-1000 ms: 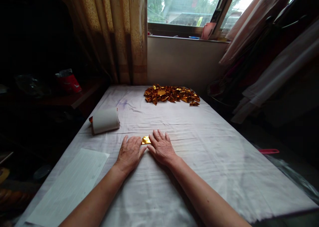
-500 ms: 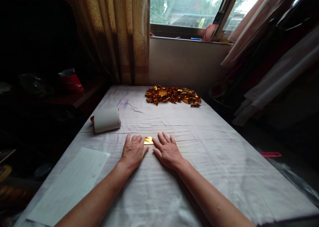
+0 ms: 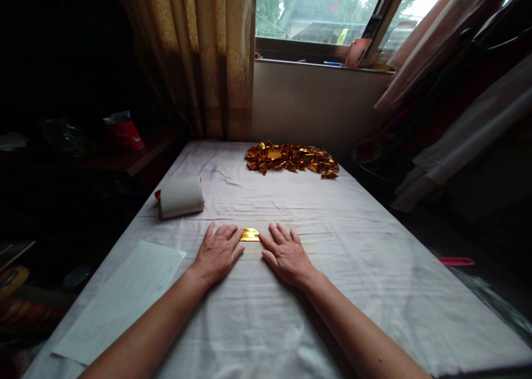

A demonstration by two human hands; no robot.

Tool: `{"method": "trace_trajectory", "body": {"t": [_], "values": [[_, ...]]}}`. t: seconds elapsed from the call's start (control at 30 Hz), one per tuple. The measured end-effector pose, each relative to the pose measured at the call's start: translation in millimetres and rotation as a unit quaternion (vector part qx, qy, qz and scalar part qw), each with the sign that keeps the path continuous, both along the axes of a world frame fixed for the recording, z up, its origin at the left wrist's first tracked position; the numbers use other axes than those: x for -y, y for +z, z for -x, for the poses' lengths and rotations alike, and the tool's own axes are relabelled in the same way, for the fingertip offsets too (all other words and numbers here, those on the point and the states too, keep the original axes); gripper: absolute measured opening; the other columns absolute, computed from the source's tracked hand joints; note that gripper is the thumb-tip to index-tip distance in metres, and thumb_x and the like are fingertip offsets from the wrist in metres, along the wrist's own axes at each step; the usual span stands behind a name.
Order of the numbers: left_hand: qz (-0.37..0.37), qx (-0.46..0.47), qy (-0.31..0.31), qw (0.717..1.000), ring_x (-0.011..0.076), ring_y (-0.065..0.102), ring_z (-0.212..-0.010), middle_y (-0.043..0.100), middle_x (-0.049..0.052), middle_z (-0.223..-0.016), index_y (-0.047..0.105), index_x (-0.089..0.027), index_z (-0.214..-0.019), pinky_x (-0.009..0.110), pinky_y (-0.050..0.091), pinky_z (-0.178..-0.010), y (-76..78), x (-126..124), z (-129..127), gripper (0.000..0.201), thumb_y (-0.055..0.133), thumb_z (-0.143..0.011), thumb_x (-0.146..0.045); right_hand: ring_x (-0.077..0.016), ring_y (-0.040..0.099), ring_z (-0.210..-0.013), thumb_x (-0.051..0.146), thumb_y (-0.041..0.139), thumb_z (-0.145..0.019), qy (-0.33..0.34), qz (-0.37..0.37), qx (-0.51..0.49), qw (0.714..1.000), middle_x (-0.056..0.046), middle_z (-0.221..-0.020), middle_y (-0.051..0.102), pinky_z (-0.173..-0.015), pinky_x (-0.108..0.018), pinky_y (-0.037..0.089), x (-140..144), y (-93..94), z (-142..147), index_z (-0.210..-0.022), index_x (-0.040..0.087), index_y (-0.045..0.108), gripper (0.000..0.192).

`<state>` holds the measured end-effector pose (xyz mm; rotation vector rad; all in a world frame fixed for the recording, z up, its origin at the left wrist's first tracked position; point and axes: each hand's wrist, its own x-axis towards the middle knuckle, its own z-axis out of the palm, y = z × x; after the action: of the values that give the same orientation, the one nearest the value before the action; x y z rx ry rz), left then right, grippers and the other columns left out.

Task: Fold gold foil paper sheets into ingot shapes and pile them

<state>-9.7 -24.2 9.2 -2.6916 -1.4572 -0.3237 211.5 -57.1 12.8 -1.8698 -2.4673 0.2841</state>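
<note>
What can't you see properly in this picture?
Head view only:
- gold foil piece: its ends lie under the left hand and the right hand.
- red cup: print too dark and small.
- paper sheet: lines too faint.
- gold pile: pieces too small to count.

Daylight comes in from the window [image 3: 328, 13] at the far side, where the view outside is washed out toward white at the top right. It falls soft and even on the pale cloth of the bench [image 3: 374, 290], bringing out its wrinkles with faint shadows. The pile of gold foil pieces [image 3: 291, 158] glints brightly, and the small foil strip [image 3: 250, 235] near the middle shows a warm glare. The left side of the room sinks into deep darkness with almost no detail. Straight lines bow toward the edges from a wide lens. The frame is fairly sharp, with slight softness at the corners.
</note>
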Motion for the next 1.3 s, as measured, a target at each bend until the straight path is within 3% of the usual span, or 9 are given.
{"method": "trace_trajectory", "body": {"t": [0.13,0.3,0.5,0.67,0.9,1.03,1.13,1.3], "values": [[0.013,-0.019,-0.035,0.999,0.0272,0.045,-0.132,0.054,0.004,-0.143,0.049,-0.031,-0.139,0.055,0.019,-0.114,-5.9,-1,25,0.044,0.040,-0.097,-0.042,-0.0287,0.017,-0.148,0.052,0.035,-0.099,-0.002,0.002,0.000,1.000,-0.007,-0.159,0.023,-0.116,-0.053,0.014,2,0.2,-1,-0.146,0.037,0.038,0.050],[0.007,-0.041,-0.037,0.998,0.0283,0.045,-0.134,0.052,0.004,-0.145,0.048,-0.034,-0.140,0.056,0.018,-0.114,-5.9,2,42,0.045,0.042,-0.096,-0.044,-0.0280,0.017,-0.148,0.052,0.036,-0.099,-0.007,0.004,-0.001,1.000,-0.007,-0.159,0.023,-0.116,-0.053,0.014,2,-0.5,0,-0.147,0.037,0.038,0.051],[-0.019,-0.020,-0.018,0.999,0.0282,0.040,-0.138,0.047,0.008,-0.148,0.043,-0.025,-0.145,0.053,0.017,-0.117,-9.2,6,31,0.053,0.038,-0.097,-0.046,-0.0278,0.017,-0.148,0.051,0.037,-0.098,-0.011,0.005,0.002,1.000,-0.007,-0.160,0.022,-0.116,-0.053,0.013,2,0.6,1,-0.147,0.037,0.037,0.050],[0.004,-0.014,-0.051,0.999,0.0291,0.041,-0.137,0.053,0.005,-0.144,0.042,-0.028,-0.145,0.055,0.016,-0.116,-9.5,7,17,0.052,0.037,-0.097,-0.048,-0.0282,0.019,-0.147,0.051,0.038,-0.098,-0.014,-0.005,-0.001,1.000,-0.007,-0.160,0.023,-0.116,-0.052,0.014,3,1.2,1,-0.146,0.037,0.038,0.050],[0.029,-0.022,-0.064,0.997,0.0308,0.041,-0.136,0.051,0.004,-0.145,0.044,-0.027,-0.143,0.056,0.019,-0.114,-5.8,8,23,0.051,0.040,-0.097,-0.047,-0.0285,0.023,-0.146,0.049,0.037,-0.099,-0.007,-0.024,-0.011,1.000,-0.007,-0.158,0.029,-0.115,-0.052,0.016,6,-0.8,0,-0.144,0.037,0.043,0.048],[0.038,0.021,-0.035,0.998,0.0273,0.048,-0.129,0.060,0.004,-0.136,0.057,-0.027,-0.130,0.052,0.023,-0.112,2.1,5,13,0.038,0.043,-0.097,-0.041,-0.0295,0.028,-0.144,0.048,0.040,-0.098,-0.005,-0.038,-0.029,0.999,-0.008,-0.155,0.034,-0.114,-0.052,0.019,4,-1.2,-1,-0.142,0.037,0.046,0.045],[0.053,0.057,0.011,0.997,0.0221,0.059,-0.108,0.069,0.005,-0.114,0.066,-0.023,-0.106,0.041,0.037,-0.102,10.4,0,0,0.026,0.048,-0.095,-0.039,-0.0289,0.033,-0.141,0.041,0.043,-0.098,-0.002,-0.056,-0.057,0.997,-0.008,-0.150,0.043,-0.112,-0.051,0.023,-1,-2.2,-1,-0.136,0.036,0.054,0.040],[0.067,0.063,0.073,0.993,0.0248,0.057,-0.100,0.066,0.005,-0.104,0.066,-0.024,-0.101,0.039,0.041,-0.092,16.4,-5,-13,0.019,0.064,-0.085,-0.035,-0.0278,0.045,-0.131,0.029,0.051,-0.094,0.016,-0.110,-0.120,0.986,-0.007,-0.136,0.056,-0.109,-0.049,0.030,-7,-9.5,0,-0.121,0.030,0.065,0.030]]}}
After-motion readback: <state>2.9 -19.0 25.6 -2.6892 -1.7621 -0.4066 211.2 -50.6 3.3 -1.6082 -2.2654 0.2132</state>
